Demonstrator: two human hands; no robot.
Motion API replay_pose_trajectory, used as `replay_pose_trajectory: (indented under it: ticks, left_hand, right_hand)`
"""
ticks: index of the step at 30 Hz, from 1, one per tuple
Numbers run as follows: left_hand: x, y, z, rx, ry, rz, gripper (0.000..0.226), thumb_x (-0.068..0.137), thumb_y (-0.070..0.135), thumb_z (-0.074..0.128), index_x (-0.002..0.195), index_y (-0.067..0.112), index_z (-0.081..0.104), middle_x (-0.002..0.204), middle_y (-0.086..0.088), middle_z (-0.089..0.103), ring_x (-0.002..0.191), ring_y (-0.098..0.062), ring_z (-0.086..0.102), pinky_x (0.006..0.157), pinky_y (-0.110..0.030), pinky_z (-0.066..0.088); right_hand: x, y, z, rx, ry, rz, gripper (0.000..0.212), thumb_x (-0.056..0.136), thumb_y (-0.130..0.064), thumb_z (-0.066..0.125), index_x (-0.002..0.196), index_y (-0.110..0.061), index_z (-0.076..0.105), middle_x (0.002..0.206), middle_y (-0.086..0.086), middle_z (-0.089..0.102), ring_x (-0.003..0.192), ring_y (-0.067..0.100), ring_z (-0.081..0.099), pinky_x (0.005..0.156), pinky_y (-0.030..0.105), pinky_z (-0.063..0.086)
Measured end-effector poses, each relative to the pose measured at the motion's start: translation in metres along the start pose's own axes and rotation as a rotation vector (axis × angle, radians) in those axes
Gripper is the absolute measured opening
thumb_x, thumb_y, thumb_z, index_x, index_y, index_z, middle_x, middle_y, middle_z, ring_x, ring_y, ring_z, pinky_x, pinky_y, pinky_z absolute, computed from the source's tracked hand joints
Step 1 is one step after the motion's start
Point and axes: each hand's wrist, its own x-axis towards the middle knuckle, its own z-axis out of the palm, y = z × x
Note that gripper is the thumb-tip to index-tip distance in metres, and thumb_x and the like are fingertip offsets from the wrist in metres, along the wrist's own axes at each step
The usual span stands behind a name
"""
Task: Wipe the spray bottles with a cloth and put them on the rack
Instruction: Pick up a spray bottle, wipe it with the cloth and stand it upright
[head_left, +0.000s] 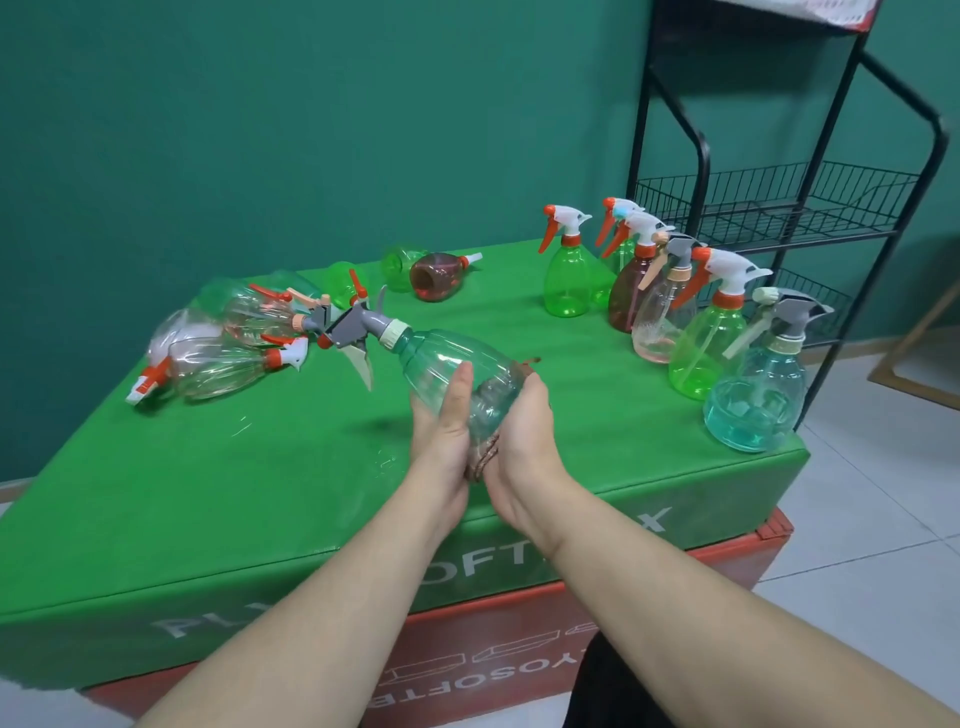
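Over the near middle of the green counter (260, 467), both hands hold one teal spray bottle (447, 374) on its side, grey trigger head pointing left, base toward the person. Left hand (447, 421) has its grip flat-ish along the bottle's near wall, fingers fairly straight, pressing rather than wrapping. Right hand (519, 431) has its grip curled round the bottle's base with a brown cloth (514, 371) bunched between palm and plastic; cloth edges poke out above and below the hand.

Step in hand, by my read: wiping the base end. To do it well, steady the bottle with the left hand nearer the shoulder, twist the bottle against the cloth, then work the cloth up toward the neck and trigger, which look untouched. Thin plastic will dent, so go light.

Left of the hands lies a heap of bottles on their sides (228, 343), likely unwiped. At right, a row of upright bottles (691, 312) stands near the counter edge. Black wire rack (779, 208) stands beyond, far right; its visible shelves hold no bottles, so placing is not yet begun.
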Motion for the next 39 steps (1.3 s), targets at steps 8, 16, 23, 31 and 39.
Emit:
replay_pose_trajectory:
  ticks: [8, 16, 23, 31, 39]
  left_hand:
    - [0.022, 0.002, -0.013, 0.316, 0.062, 0.181, 0.076, 0.055, 0.051, 0.091, 0.115, 0.031, 0.050, 0.117, -0.002, 0.072, 0.106, -0.019, 0.073, 0.096, -0.044, 0.057]
    - [0.026, -0.008, -0.009, 0.463, -0.024, 0.158, 0.058, 0.076, 0.024, 0.089, 0.118, 0.028, 0.049, 0.113, 0.001, 0.072, 0.097, -0.005, 0.072, 0.084, -0.023, 0.055]
    - [0.058, -0.010, 0.008, 0.682, -0.055, 0.198, 0.068, 0.075, 0.020, 0.092, 0.126, 0.022, 0.046, 0.116, 0.004, 0.068, 0.108, -0.014, 0.067, 0.102, -0.033, 0.050]
    - [0.108, -0.011, 0.051, 0.858, -0.075, 0.145, 0.093, 0.075, 0.034, 0.092, 0.145, 0.014, 0.035, 0.132, 0.001, 0.057, 0.119, -0.017, 0.056, 0.113, -0.034, 0.040]
    - [0.172, -0.024, 0.104, 1.019, -0.139, 0.176, 0.106, 0.070, 0.039, 0.094, 0.151, 0.013, 0.031, 0.152, -0.007, 0.046, 0.135, -0.024, 0.049, 0.117, -0.038, 0.037]
  right_hand:
    - [-0.003, -0.003, -0.005, 0.080, -0.099, 0.037, 0.057, 0.109, -0.033, 0.019, 0.130, -0.004, 0.064, 0.121, 0.015, 0.072, 0.118, 0.029, 0.067, 0.110, 0.046, 0.047]
    - [0.008, -0.024, -0.024, 0.067, -0.069, 0.056, 0.055, 0.106, -0.034, 0.025, 0.123, -0.003, 0.067, 0.115, 0.021, 0.073, 0.108, 0.034, 0.070, 0.101, 0.049, 0.052]
    - [0.023, -0.040, -0.046, -0.084, -0.036, 0.018, 0.046, 0.108, -0.033, 0.028, 0.100, -0.012, 0.068, 0.085, 0.006, 0.077, 0.076, 0.018, 0.073, 0.080, 0.034, 0.058]
    - [0.051, -0.071, -0.081, -0.348, 0.092, -0.029, 0.032, 0.105, -0.036, 0.040, 0.084, -0.017, 0.054, 0.064, 0.000, 0.066, 0.063, 0.018, 0.064, 0.066, 0.028, 0.049]
    - [0.098, -0.095, -0.104, -0.585, 0.242, -0.094, 0.013, 0.095, -0.023, 0.049, 0.082, -0.023, 0.049, 0.074, 0.001, 0.052, 0.075, 0.021, 0.050, 0.072, 0.031, 0.039]
